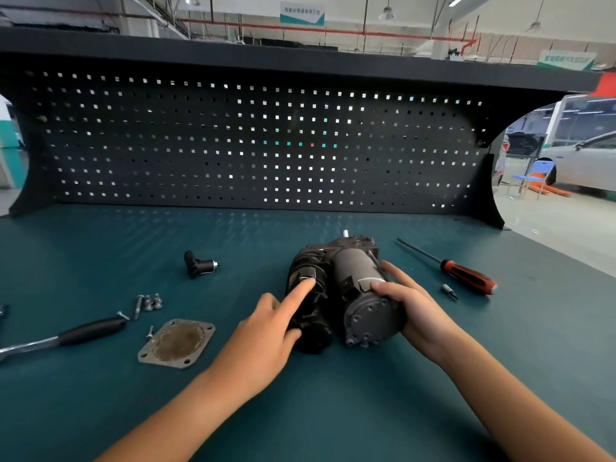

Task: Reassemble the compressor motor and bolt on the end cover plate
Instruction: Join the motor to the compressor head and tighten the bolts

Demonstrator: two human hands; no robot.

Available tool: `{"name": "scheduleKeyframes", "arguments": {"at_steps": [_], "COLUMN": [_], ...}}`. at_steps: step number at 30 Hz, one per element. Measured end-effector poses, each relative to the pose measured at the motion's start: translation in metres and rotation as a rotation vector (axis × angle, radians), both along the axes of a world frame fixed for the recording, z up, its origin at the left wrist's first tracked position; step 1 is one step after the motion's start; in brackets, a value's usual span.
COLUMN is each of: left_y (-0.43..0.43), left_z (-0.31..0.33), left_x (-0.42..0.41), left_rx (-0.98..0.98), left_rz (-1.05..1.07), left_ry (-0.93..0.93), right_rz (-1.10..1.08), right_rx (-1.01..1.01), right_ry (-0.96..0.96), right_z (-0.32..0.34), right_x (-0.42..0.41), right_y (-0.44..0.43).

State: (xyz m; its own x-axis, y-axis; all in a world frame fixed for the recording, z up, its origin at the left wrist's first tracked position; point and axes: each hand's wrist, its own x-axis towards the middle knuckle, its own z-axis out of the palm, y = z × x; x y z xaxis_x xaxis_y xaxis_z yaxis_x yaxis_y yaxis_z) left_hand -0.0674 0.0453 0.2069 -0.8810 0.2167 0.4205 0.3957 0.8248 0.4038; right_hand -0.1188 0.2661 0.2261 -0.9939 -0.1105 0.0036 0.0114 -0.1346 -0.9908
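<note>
Compressor motor [346, 288] is lying in the middle of the bench [333, 411], grey can on the right, black half on the left, and my right hand [413, 315] has its fingers wrapped round the can's near end. Left hand [266, 331] has the index finger [300, 288] out straight, tip on top of the black half, thumb against its near side, other fingers curled. End cover plate [176, 343] lies flat off left, apart from both hands.

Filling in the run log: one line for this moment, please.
left hand: fingertip on black housing | right hand: grips motor | cover plate: flat on bench, unbolted | bolts: loose beside ratchet
</note>
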Motion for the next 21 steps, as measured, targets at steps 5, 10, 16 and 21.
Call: {"name": "scheduleKeyframes", "arguments": {"at_steps": [5, 10, 16, 21], "left_y": [-0.012, -0.047, -0.067, -0.073], "left_z": [0.011, 0.008, 0.011, 0.011], "left_x": [0.007, 0.024, 0.025, 0.028], "left_rx": [-0.05, -0.074, 0.031, 0.051], "left_rz": [0.009, 0.17, 0.225, 0.246], "left_ry": [0.034, -0.056, -0.136, -0.126], "right_rz": [-0.143, -0.163, -0.063, -0.101], "right_rx": [0.359, 0.579, 0.67, 0.69], "right_ry": [0.235, 0.404, 0.453, 0.489], "right_z": [0.0, -0.003, -0.004, -0.008], "right_x": [0.006, 0.003, 0.003, 0.004], "right_y": [-0.002, 0.002, 0.007, 0.009]}}
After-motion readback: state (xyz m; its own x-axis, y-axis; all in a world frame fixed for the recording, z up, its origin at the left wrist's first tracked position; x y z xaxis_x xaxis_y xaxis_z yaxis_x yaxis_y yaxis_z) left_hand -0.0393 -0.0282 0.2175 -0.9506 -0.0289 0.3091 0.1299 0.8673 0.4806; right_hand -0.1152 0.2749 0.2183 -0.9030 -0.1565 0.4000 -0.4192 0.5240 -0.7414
